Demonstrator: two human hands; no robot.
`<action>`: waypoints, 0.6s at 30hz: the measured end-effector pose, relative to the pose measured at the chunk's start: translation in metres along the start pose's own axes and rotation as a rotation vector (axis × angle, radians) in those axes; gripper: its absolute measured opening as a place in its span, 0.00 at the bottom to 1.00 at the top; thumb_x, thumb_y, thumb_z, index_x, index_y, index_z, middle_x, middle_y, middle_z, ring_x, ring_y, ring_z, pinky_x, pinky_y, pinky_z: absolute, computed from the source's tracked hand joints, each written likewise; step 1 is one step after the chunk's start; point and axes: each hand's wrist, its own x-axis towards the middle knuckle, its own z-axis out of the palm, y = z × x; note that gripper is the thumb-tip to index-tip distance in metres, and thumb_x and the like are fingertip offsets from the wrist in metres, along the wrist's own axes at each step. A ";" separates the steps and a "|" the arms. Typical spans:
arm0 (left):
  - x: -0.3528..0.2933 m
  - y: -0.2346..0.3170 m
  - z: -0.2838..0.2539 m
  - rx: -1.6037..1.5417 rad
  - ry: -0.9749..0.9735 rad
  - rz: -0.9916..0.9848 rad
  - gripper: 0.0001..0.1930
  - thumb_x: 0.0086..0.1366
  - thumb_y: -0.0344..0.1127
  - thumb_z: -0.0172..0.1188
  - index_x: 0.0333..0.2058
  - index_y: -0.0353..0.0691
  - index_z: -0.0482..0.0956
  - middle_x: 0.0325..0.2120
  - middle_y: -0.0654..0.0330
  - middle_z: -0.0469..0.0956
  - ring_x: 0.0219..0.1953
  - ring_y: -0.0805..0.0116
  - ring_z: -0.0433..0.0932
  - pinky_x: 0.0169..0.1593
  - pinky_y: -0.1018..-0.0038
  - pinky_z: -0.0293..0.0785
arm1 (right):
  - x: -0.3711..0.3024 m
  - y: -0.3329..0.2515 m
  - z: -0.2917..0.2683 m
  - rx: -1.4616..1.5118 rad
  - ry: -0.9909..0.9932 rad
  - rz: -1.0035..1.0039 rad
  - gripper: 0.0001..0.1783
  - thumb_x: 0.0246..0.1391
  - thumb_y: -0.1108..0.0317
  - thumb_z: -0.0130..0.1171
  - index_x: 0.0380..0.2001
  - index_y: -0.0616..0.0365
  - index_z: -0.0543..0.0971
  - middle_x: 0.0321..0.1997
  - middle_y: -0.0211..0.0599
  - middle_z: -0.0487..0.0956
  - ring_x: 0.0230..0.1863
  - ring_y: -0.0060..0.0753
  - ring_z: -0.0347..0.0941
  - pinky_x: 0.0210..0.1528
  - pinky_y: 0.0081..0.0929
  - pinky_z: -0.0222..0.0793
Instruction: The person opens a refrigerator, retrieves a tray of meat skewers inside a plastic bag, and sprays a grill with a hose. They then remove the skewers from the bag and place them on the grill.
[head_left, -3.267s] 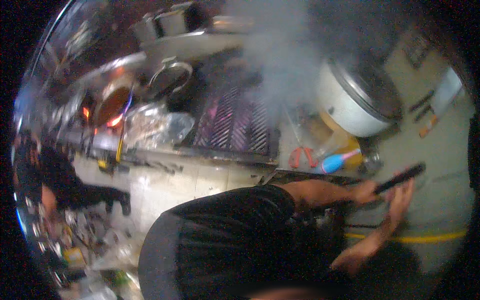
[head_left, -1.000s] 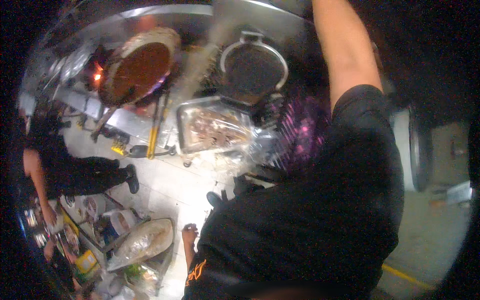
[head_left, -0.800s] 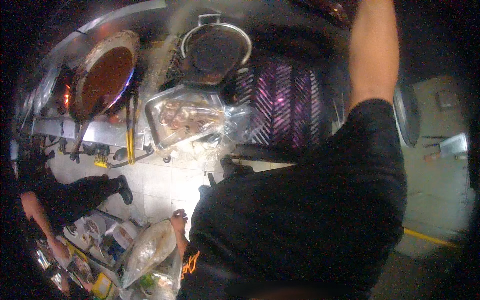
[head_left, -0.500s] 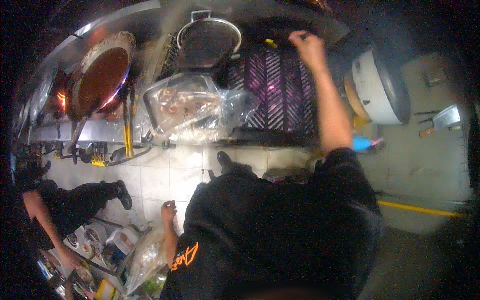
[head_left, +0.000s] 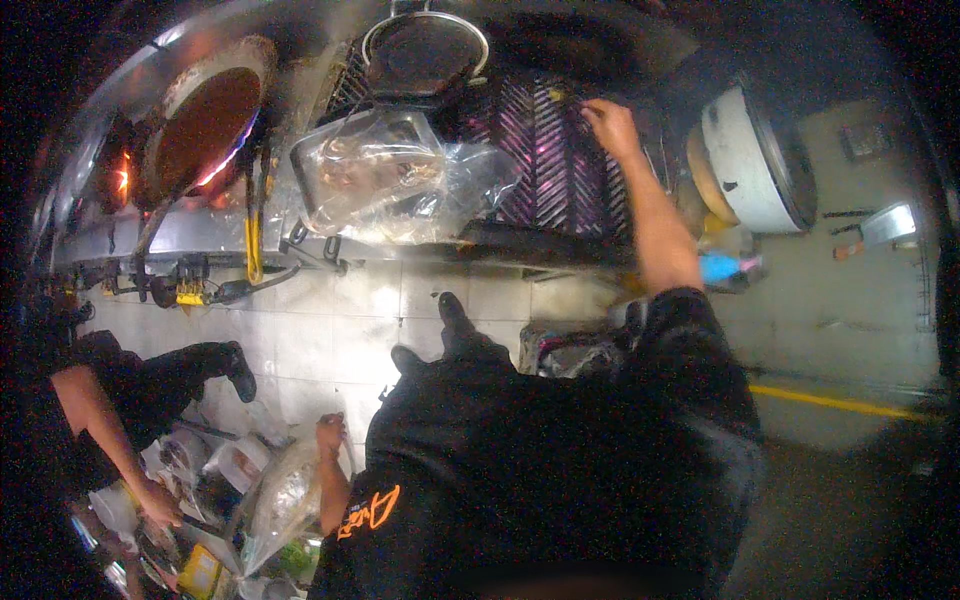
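Grill: a long dark ridged metal grill plate [head_left: 545, 170] glowing purple-pink runs across the stainless cooking counter [head_left: 330, 240], at arm's reach of the person standing in front of it.
Wok: a wide round wok of reddish-brown sauce [head_left: 205, 125] sits over an orange flame at the counter's left end, well apart from the grill.
Drum: a white cylindrical pot with a dark rim [head_left: 755, 155] stands at the right, just beyond the grill.
Pan: a round dark pan with a metal rim [head_left: 425, 50] sits behind the tray.
Tray: a rectangular metal tray of food wrapped in clear plastic [head_left: 370, 170] rests just left of the grill (probably kept close for loading it).
Bag: a clear plastic bag of pale food [head_left: 285, 495] hangs low beside the person's left hip.
Right hand: the right hand [head_left: 610, 125] reaches out over the grill, fingers curled and nearly closed on a small yellowish piece at the ridges; what it is cannot be told.
Left hand: the left hand [head_left: 330, 435] is closed in a fist at the bag's top, holding it.
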 end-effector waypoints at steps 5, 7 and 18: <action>-0.020 0.020 0.011 -0.125 0.086 0.053 0.13 0.52 0.36 0.56 0.33 0.35 0.69 0.18 0.57 0.72 0.16 0.74 0.69 0.15 0.80 0.63 | -0.063 -0.058 -0.022 -0.090 -0.423 -0.024 0.11 0.44 0.67 0.53 0.30 0.60 0.76 0.32 0.49 0.74 0.35 0.49 0.70 0.39 0.34 0.66; -0.017 0.028 0.020 -0.180 0.072 0.036 0.13 0.52 0.36 0.56 0.33 0.34 0.69 0.18 0.57 0.72 0.16 0.74 0.69 0.15 0.81 0.63 | -0.073 -0.061 -0.053 0.024 -0.396 0.011 0.11 0.44 0.66 0.52 0.30 0.60 0.76 0.32 0.49 0.75 0.36 0.48 0.71 0.39 0.33 0.66; 0.047 0.055 0.043 -0.180 0.032 0.240 0.13 0.53 0.38 0.55 0.32 0.34 0.70 0.17 0.60 0.71 0.14 0.76 0.67 0.15 0.81 0.61 | -0.075 -0.086 -0.005 0.157 -0.278 -0.139 0.11 0.45 0.64 0.53 0.30 0.59 0.77 0.32 0.43 0.76 0.35 0.41 0.72 0.39 0.32 0.66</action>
